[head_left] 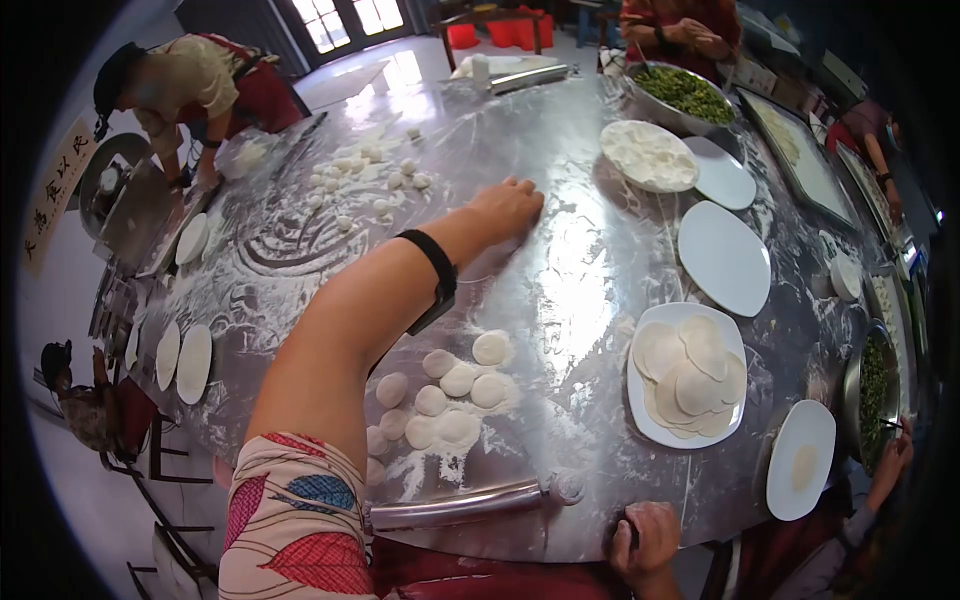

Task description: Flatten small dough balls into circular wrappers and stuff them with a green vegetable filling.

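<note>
My left hand [508, 211] reaches far across the floury metal table, fingers curled down against it; whatever is beneath them is hidden. Near the front edge, my right hand [648, 538] is loosely closed, with nothing visible in it. Several flattened dough pieces [458, 379] lie in flour below my left forearm. Further off, small dough lumps [362, 168] are scattered left of my left hand. A metal rolling pin [455, 507] lies along the front edge, left of my right hand. A white plate [640, 425] beyond my right hand carries stacked round dough wrappers [695, 380].
White plates [725, 260] and a bowl of flour [650, 155] stand on the right. Bowls of chopped green filling [685, 95] sit at the back right and right edge. People work around the table; one person [200, 90] leans in at far left.
</note>
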Demonstrator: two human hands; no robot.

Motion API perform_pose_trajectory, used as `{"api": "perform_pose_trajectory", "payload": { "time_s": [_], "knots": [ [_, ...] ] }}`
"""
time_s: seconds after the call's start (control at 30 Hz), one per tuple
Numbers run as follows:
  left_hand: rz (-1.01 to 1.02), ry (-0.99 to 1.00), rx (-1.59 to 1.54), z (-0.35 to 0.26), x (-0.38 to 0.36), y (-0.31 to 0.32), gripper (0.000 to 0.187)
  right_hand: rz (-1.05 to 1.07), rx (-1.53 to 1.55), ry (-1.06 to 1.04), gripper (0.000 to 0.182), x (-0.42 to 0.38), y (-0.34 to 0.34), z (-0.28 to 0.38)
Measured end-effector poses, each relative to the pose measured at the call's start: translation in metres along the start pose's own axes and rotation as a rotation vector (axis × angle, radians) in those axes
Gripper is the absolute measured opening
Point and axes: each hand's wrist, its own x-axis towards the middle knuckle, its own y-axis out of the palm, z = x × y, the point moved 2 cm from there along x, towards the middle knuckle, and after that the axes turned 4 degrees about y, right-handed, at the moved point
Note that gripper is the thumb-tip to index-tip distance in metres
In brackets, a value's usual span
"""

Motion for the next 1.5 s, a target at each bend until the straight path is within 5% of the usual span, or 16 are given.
{"api": "perform_pose_trajectory", "payload": {
  "time_s": [0.07, 0.27, 0.37, 0.47, 0.57, 0.73, 1.0, 1.1, 1.2, 1.3, 1.4, 1.5],
  "knots": [
    [0.056, -0.092, -0.005, -0.004, 0.000, -0.006, 0.030, 0.022, 0.030, 0.011, 0.020, 0.002, -0.002, -0.001],
    [-0.263, -0.172, -0.232, 0.026, -0.056, -0.033, 0.025, -0.022, -0.043, 0.001, 0.016, 0.008, -0.006, 0.002],
    [-0.254, -0.287, -0.221, 0.028, -0.147, -0.081, 0.024, -0.011, -0.012, 0.006, 0.014, 0.003, -0.004, 0.006],
    [-0.243, -0.373, -0.535, 0.026, -0.255, -0.124, 0.027, -0.055, 0.030, -0.004, 0.013, -0.002, 0.002, 0.009],
    [-0.236, -0.484, -0.431, 0.029, -0.359, -0.133, 0.030, -0.069, 0.008, -0.041, 0.013, -0.006, 0.005, 0.005],
    [-0.299, -0.707, -0.815, 0.014, -0.481, -0.049, 0.018, -0.062, -0.042, -0.092, 0.014, -0.008, 0.005, 0.012],
    [-0.365, -0.655, -0.519, -0.036, -0.480, 0.013, 0.020, -0.034, -0.109, -0.104, 0.013, -0.008, 0.007, 0.014],
    [-0.263, -0.518, -0.484, -0.033, -0.485, 0.007, 0.032, -0.042, -0.125, -0.116, 0.013, -0.007, 0.009, 0.010],
    [-0.405, -0.694, -0.393, -0.026, -0.479, -0.001, 0.058, -0.040, -0.137, -0.120, 0.013, -0.006, 0.011, 0.016],
    [-0.399, -0.634, -0.226, -0.028, -0.453, -0.029, 0.079, -0.012, -0.117, -0.091, 0.013, -0.006, 0.011, 0.018],
    [-0.285, -0.486, -0.016, -0.042, -0.434, -0.011, 0.085, -0.010, -0.128, -0.102, 0.013, -0.005, 0.010, 0.013],
    [-0.055, -0.488, -0.124, -0.042, -0.437, 0.023, 0.094, 0.002, -0.118, -0.083, 0.013, -0.004, 0.010, 0.014]
  ]
}}
